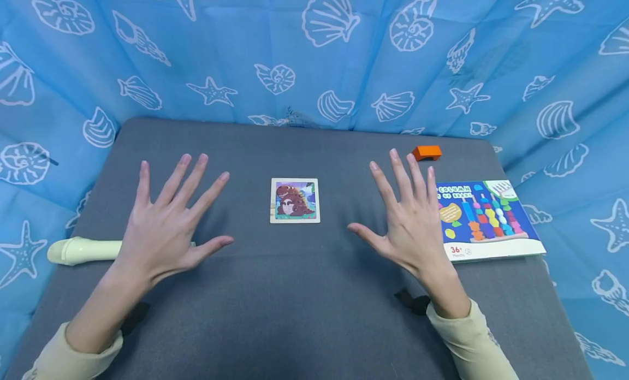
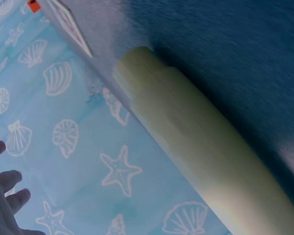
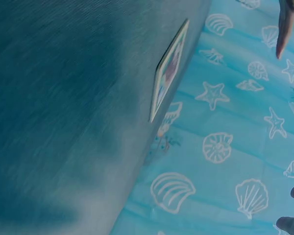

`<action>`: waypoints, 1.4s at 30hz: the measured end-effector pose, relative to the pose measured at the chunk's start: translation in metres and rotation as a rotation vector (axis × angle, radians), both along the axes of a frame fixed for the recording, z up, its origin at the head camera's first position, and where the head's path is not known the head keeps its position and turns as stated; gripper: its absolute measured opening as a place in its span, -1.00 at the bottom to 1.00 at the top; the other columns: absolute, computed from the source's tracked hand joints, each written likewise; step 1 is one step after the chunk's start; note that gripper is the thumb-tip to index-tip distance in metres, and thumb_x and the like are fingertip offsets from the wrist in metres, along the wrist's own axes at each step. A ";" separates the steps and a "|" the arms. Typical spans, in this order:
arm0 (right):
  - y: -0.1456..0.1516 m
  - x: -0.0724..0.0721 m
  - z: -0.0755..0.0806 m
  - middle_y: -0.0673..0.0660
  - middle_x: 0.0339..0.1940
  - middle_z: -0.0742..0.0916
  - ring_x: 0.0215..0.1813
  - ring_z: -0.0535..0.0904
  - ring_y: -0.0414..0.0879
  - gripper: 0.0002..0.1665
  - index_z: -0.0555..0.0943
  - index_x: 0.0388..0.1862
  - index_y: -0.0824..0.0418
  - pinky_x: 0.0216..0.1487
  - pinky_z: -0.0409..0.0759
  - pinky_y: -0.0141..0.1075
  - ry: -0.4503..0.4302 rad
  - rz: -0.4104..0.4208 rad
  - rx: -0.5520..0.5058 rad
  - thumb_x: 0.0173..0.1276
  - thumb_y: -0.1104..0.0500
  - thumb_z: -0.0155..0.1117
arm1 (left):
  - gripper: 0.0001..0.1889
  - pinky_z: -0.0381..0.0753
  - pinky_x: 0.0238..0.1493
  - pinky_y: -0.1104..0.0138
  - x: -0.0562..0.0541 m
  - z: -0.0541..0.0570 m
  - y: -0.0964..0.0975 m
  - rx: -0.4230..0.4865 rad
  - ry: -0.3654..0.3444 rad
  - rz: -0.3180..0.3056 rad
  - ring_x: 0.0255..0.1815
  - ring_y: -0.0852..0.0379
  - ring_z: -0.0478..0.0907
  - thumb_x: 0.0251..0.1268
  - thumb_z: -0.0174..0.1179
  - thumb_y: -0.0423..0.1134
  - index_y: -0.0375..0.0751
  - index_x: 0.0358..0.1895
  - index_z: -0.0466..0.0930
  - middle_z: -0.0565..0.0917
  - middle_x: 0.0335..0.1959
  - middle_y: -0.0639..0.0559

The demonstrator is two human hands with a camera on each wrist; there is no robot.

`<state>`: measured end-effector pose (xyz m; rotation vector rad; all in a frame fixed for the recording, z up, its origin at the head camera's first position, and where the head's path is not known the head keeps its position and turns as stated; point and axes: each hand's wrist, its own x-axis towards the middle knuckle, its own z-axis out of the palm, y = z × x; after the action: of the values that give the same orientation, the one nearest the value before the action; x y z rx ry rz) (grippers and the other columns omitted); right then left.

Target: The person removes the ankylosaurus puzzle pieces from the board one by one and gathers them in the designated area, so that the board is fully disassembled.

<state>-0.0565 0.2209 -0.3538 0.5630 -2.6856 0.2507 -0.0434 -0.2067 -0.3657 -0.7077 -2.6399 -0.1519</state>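
Note:
Both hands are held over the grey table with their fingers spread and straight, holding nothing. My left hand (image 1: 164,230) hovers above a pale green microphone (image 1: 90,251), covering part of its length in the head view. The microphone (image 2: 186,127) stretches large across the left wrist view. My right hand (image 1: 411,227) hangs beside a blue boxed bead set (image 1: 484,219) and overlaps its left edge in the head view. Between the hands lies a small square dinosaur puzzle (image 1: 295,201) with a light frame, flat on the table.
An orange arch-shaped block (image 1: 427,153) sits near the back right of the table (image 1: 275,303), beyond the right fingertips. Around the table's back and sides hangs a blue curtain (image 1: 275,36) printed with white shells and starfish.

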 end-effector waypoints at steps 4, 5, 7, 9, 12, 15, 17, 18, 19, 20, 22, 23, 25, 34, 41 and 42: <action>-0.012 -0.003 0.001 0.24 0.86 0.16 0.83 0.03 0.35 0.32 0.09 0.83 -0.12 0.77 -0.10 0.46 -0.023 0.028 -0.023 0.32 -0.86 -0.43 | 0.11 -0.29 0.76 -0.43 -0.002 0.002 0.008 -0.003 -0.022 -0.001 0.85 -0.18 0.05 0.37 -0.56 0.77 0.16 0.77 0.14 0.12 0.82 -0.14; -0.015 -0.004 0.001 0.23 0.86 0.17 0.83 0.03 0.35 0.32 0.09 0.83 -0.12 0.77 -0.09 0.45 -0.026 0.039 -0.031 0.33 -0.86 -0.43 | 0.11 -0.27 0.77 -0.43 -0.002 0.003 0.009 -0.001 -0.031 -0.001 0.84 -0.19 0.08 0.37 -0.56 0.76 0.16 0.77 0.15 0.13 0.82 -0.14; -0.022 -0.006 0.000 0.23 0.85 0.18 0.82 0.06 0.34 0.30 0.11 0.83 -0.11 0.77 -0.07 0.44 -0.023 0.063 -0.050 0.35 -0.84 -0.42 | 0.10 -0.20 0.77 -0.42 -0.004 0.003 0.013 0.004 -0.043 -0.004 0.82 -0.21 0.12 0.38 -0.56 0.75 0.15 0.77 0.16 0.18 0.80 -0.15; -0.028 -0.007 -0.001 0.23 0.84 0.20 0.82 0.09 0.33 0.28 0.13 0.82 -0.08 0.77 -0.03 0.42 -0.022 0.088 -0.068 0.38 -0.82 -0.39 | 0.09 -0.10 0.76 -0.41 -0.006 0.004 0.016 0.001 -0.061 -0.004 0.79 -0.22 0.18 0.40 -0.57 0.74 0.14 0.77 0.17 0.24 0.78 -0.16; -0.036 -0.011 -0.003 0.23 0.82 0.26 0.79 0.16 0.31 0.18 0.18 0.80 -0.03 0.76 0.05 0.40 -0.028 0.137 -0.118 0.47 -0.71 -0.17 | 0.06 0.09 0.73 -0.38 -0.009 0.006 0.021 -0.001 -0.087 -0.007 0.73 -0.23 0.30 0.44 -0.50 0.71 0.09 0.73 0.25 0.36 0.72 -0.18; -0.045 -0.016 -0.005 0.23 0.79 0.33 0.75 0.25 0.27 0.09 0.22 0.78 0.03 0.70 0.22 0.36 -0.052 0.182 -0.171 0.47 -0.48 0.21 | -0.02 0.29 0.66 -0.35 -0.012 0.007 0.026 0.000 -0.111 -0.001 0.64 -0.24 0.44 0.45 -0.15 0.63 0.01 0.66 0.39 0.50 0.63 -0.18; -0.050 -0.020 -0.007 0.24 0.75 0.38 0.71 0.31 0.25 0.09 0.24 0.76 0.07 0.64 0.34 0.33 -0.081 0.207 -0.206 0.41 -0.31 0.42 | -0.09 0.41 0.59 -0.33 -0.014 0.009 0.031 -0.002 -0.123 0.013 0.56 -0.25 0.53 0.40 0.09 0.52 -0.04 0.59 0.48 0.58 0.56 -0.19; -0.053 -0.023 -0.007 0.24 0.73 0.41 0.69 0.34 0.24 0.09 0.26 0.75 0.09 0.60 0.40 0.30 -0.097 0.215 -0.219 0.39 -0.24 0.48 | -0.13 0.46 0.56 -0.32 -0.015 0.009 0.034 -0.002 -0.131 0.022 0.53 -0.25 0.56 0.38 0.18 0.46 -0.05 0.57 0.52 0.61 0.53 -0.19; -0.056 -0.025 -0.008 0.24 0.70 0.44 0.66 0.38 0.22 0.07 0.28 0.73 0.11 0.56 0.45 0.28 -0.115 0.224 -0.233 0.39 -0.19 0.51 | -0.16 0.50 0.52 -0.31 -0.016 0.009 0.037 -0.003 -0.140 0.033 0.49 -0.25 0.59 0.38 0.23 0.42 -0.07 0.54 0.55 0.64 0.50 -0.19; -0.059 -0.028 -0.008 0.24 0.67 0.48 0.63 0.41 0.20 0.05 0.30 0.72 0.13 0.53 0.50 0.25 -0.137 0.231 -0.245 0.39 -0.16 0.52 | -0.20 0.54 0.49 -0.30 -0.017 0.009 0.040 -0.008 -0.150 0.045 0.46 -0.24 0.62 0.40 0.24 0.39 -0.08 0.52 0.57 0.66 0.47 -0.19; -0.066 -0.033 -0.009 0.24 0.60 0.55 0.55 0.50 0.18 -0.02 0.34 0.68 0.17 0.47 0.57 0.20 -0.192 0.248 -0.280 0.41 -0.10 0.54 | -0.26 0.59 0.44 -0.27 -0.019 0.009 0.047 -0.020 -0.181 0.064 0.43 -0.23 0.64 0.47 0.23 0.35 -0.08 0.49 0.60 0.68 0.44 -0.18; -0.069 -0.037 -0.009 0.24 0.54 0.60 0.50 0.54 0.16 -0.06 0.37 0.65 0.18 0.45 0.61 0.18 -0.226 0.256 -0.303 0.43 -0.07 0.54 | -0.28 0.61 0.42 -0.27 -0.021 0.008 0.050 -0.029 -0.203 0.073 0.43 -0.23 0.65 0.50 0.21 0.34 -0.08 0.48 0.60 0.68 0.44 -0.18; -0.076 -0.043 -0.010 0.24 0.44 0.67 0.40 0.64 0.13 -0.17 0.44 0.59 0.22 0.40 0.67 0.12 -0.305 0.277 -0.359 0.46 -0.01 0.52 | -0.30 0.61 0.41 -0.27 -0.023 0.008 0.057 -0.047 -0.263 0.089 0.43 -0.24 0.65 0.55 0.16 0.34 -0.08 0.49 0.60 0.68 0.44 -0.17; -0.104 -0.086 -0.032 0.26 0.09 0.82 0.14 0.80 0.12 -0.53 0.62 0.34 0.36 0.21 0.79 0.01 -0.679 0.347 -0.460 0.59 0.16 0.40 | -0.28 0.57 0.47 -0.29 -0.035 -0.002 0.085 -0.097 -0.575 0.059 0.58 -0.23 0.52 0.64 0.09 0.32 -0.08 0.60 0.48 0.56 0.57 -0.18; -0.125 -0.117 -0.045 0.26 0.04 0.85 0.04 0.80 0.05 -0.58 0.67 0.32 0.34 0.10 0.78 -0.11 -0.821 0.300 -0.286 0.61 0.17 0.37 | -0.21 0.38 0.58 -0.38 -0.040 -0.013 0.104 -0.146 -0.858 0.033 0.78 -0.28 0.20 0.69 0.07 0.23 -0.06 0.77 0.16 0.14 0.81 -0.21; -0.128 -0.120 -0.046 0.25 0.01 0.86 -0.02 0.80 0.03 -0.59 0.69 0.30 0.34 0.06 0.78 -0.14 -0.822 0.293 -0.266 0.60 0.16 0.38 | -0.21 0.36 0.59 -0.38 -0.041 -0.015 0.107 -0.151 -0.885 0.037 0.79 -0.28 0.16 0.70 0.05 0.23 -0.06 0.78 0.12 0.07 0.83 -0.22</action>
<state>-0.1765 0.0930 -0.3994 0.9199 -3.2233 1.1161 -0.0841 -0.1001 -0.3804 -0.7580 -3.5340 -0.3172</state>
